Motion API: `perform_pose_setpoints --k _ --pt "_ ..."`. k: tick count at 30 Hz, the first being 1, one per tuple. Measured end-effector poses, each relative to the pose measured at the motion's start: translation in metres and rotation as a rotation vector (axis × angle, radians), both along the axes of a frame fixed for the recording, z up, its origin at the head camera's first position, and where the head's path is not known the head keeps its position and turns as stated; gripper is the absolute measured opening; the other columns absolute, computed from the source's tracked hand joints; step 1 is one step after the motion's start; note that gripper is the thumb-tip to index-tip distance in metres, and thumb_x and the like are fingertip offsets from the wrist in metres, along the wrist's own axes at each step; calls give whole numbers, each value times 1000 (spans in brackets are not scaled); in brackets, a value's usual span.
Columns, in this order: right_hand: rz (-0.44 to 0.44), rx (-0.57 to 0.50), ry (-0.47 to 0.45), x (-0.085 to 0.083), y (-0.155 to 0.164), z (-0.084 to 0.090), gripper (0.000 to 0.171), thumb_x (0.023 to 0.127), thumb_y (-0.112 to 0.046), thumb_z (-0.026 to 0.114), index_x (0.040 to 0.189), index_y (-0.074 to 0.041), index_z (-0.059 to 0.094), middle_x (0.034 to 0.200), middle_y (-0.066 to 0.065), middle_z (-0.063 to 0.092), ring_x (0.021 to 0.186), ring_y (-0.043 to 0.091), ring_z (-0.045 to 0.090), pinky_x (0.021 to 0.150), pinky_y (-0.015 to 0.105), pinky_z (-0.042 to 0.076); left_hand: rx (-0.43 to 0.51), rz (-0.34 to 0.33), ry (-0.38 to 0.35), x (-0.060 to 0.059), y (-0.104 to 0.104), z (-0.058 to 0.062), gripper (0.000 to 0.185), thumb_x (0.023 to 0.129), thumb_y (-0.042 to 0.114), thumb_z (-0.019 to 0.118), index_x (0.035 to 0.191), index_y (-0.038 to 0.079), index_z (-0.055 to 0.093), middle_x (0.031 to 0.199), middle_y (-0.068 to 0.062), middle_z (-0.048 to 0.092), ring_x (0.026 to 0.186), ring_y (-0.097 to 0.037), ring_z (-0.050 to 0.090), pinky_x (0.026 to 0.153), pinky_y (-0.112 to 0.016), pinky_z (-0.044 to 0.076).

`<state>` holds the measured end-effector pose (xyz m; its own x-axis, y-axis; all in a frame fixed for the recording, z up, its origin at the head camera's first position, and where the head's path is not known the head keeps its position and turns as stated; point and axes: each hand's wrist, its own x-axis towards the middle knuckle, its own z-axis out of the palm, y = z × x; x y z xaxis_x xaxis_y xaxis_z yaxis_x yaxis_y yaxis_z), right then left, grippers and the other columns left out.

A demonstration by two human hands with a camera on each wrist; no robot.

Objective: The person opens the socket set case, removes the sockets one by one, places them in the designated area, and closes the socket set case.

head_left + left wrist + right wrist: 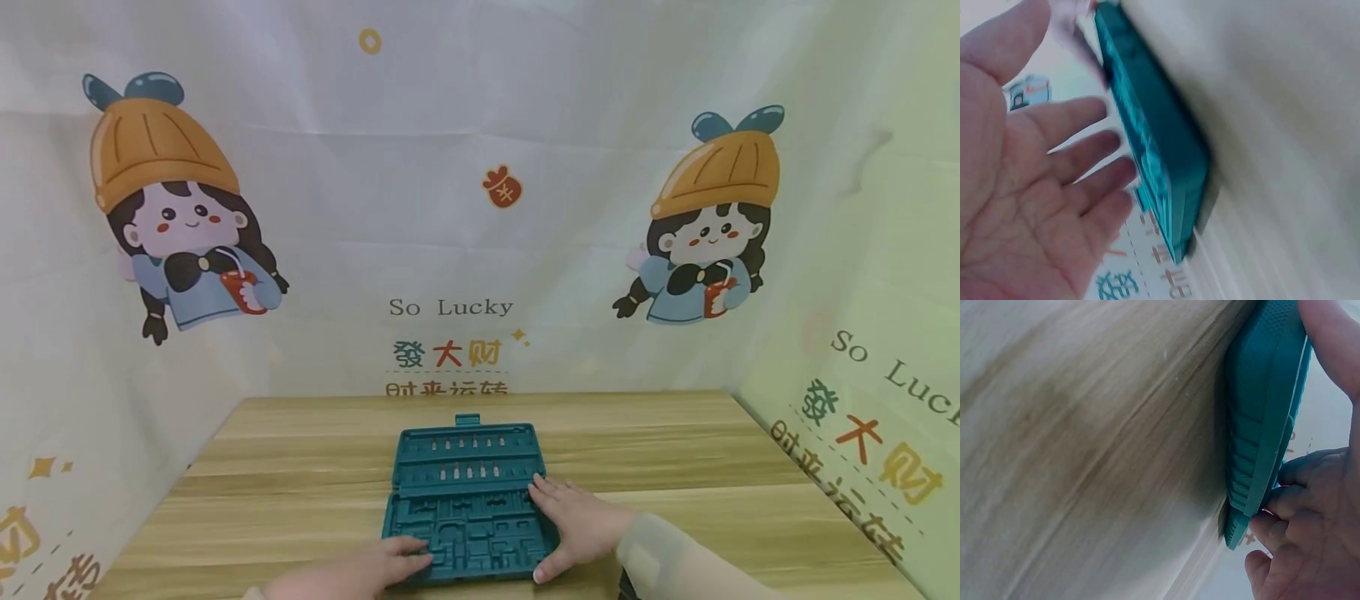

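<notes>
A teal plastic tool case (471,542) lies unfolded on the wooden table. Its far half holds two rows of small metal bits (469,472), and its near half has moulded recesses with no tools visible in them. At the near left corner is my left hand (367,568), its fingers reaching over the rim. The left wrist view shows this hand (1041,181) with fingers loosely extended beside the case (1166,144). My right hand (581,525) rests along the case's right edge, thumb at the near corner and spread fingers near the hinge. In the right wrist view its fingertips touch the rim.
Around the case is the wooden tabletop (300,475). A white printed cloth (450,233) with cartoon figures hangs behind the table and along both sides. At the case's far side a latch tab (467,419) sticks out.
</notes>
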<state>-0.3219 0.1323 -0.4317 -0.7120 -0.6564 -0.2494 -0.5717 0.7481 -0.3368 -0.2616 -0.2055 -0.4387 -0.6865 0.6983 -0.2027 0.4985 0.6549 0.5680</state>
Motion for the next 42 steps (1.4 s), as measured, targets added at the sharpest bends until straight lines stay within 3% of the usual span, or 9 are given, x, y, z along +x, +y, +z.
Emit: perform_pose_setpoints --k 1,4,7,13,21,25,28,32,42 --pt "0 -1 -1 0 0 1 105 78 -65 67 153 -5 24 159 13 17 145 27 18 113 49 20 1 71 -18 -1 1 6 70 94 46 58 143 -1 43 146 -23 39 132 -45 36 100 -56 38" --pt "-6 -21 -21 1 -1 3 104 78 -62 68 153 -6 24 159 13 16 145 28 17 113 51 19 -73 77 118 -9 -5 13 84 86 57 63 151 12 34 154 -16 28 137 -46 27 98 -64 34" --pt "-11 -45 -56 1 -1 4 104 78 -63 68 154 -8 23 159 13 15 145 28 16 113 52 17 -87 128 94 -22 -8 12 94 79 63 67 153 16 30 157 -12 23 140 -45 19 101 -67 26" --pt "15 -73 -61 -3 2 0 106 77 -68 64 155 -10 20 159 13 14 145 29 16 112 54 18 -185 100 78 -43 -7 2 106 75 66 68 154 12 23 159 -11 15 144 -38 12 107 -65 18" --pt "-2 -52 -72 -2 -1 8 104 78 -58 71 154 -7 21 159 12 15 145 29 17 112 53 19 -153 142 -1 -52 2 -7 104 77 71 61 156 20 16 161 -1 7 146 -34 5 107 -62 22" --pt "21 -49 -102 -20 3 4 103 80 -61 68 155 -10 19 158 12 20 143 29 22 111 49 25 -145 157 -3 -55 3 -9 102 79 71 59 156 20 17 161 0 10 146 -34 6 107 -62 22" --pt "-73 -137 -156 -31 -2 12 94 84 -59 65 154 -11 24 155 14 28 140 33 28 108 50 30 -151 167 3 -53 6 -8 101 79 69 62 156 19 18 161 0 12 146 -34 7 107 -61 23" --pt "-277 -394 -141 -36 -22 27 71 92 -42 64 145 -2 40 145 18 41 133 38 39 102 54 36 -130 166 10 -53 5 -10 102 78 69 63 156 19 19 160 -1 13 146 -35 7 107 -62 23" --pt "-605 -725 -69 -74 -61 5 36 93 -19 65 121 3 62 125 21 57 116 40 53 92 53 44 -95 149 8 -57 1 -25 99 78 71 61 155 24 20 160 0 16 145 -37 10 105 -64 25"
